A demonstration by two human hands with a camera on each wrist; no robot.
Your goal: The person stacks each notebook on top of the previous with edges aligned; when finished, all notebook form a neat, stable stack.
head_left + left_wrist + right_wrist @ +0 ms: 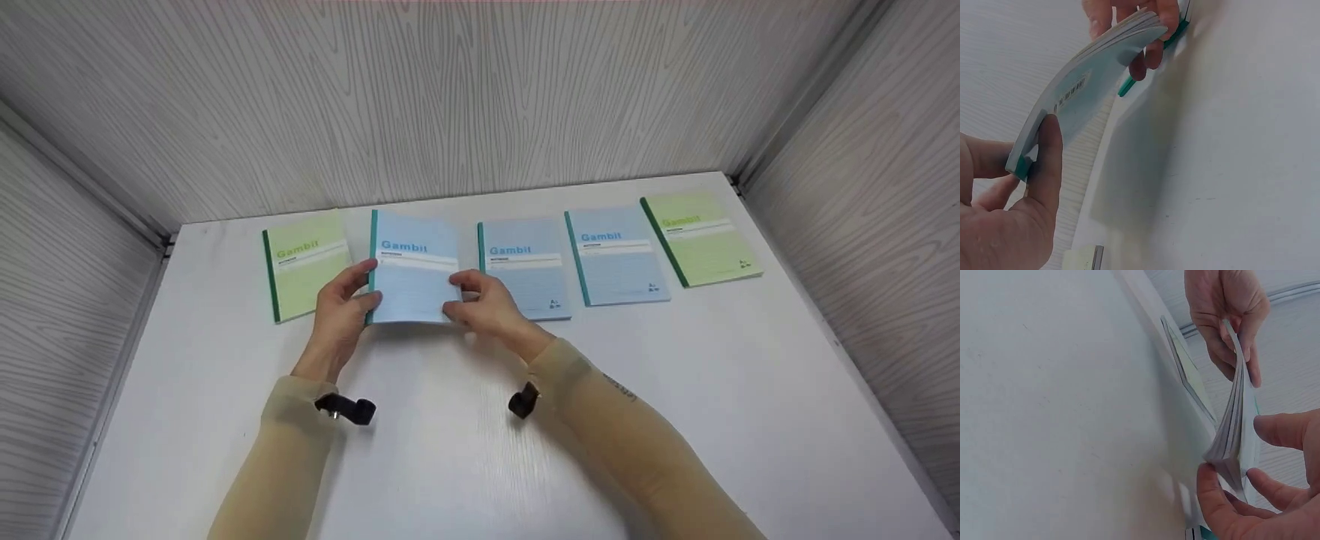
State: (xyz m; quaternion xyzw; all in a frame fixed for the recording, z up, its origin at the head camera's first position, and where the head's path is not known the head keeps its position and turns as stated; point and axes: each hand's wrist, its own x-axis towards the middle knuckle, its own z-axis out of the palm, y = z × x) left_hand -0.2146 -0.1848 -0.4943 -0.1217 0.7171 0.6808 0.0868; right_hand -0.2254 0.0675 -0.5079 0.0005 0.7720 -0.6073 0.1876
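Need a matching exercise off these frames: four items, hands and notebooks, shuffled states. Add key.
1. Left hand
2. Right hand
3. Leftmost notebook
4. Second notebook from left

A. Green, lying on the table
B. Grips the edge opposite the spine
C. Blue, lifted
D. Grips the spine side

Pairs: 1-D, 2-B, 3-A, 4-C

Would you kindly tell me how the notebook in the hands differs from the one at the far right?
The held notebook is blue with a teal spine; the far-right notebook is green with a dark green spine. The held notebook is raised and bent; the far-right notebook lies flat on the table. Both covers read "Gambit".
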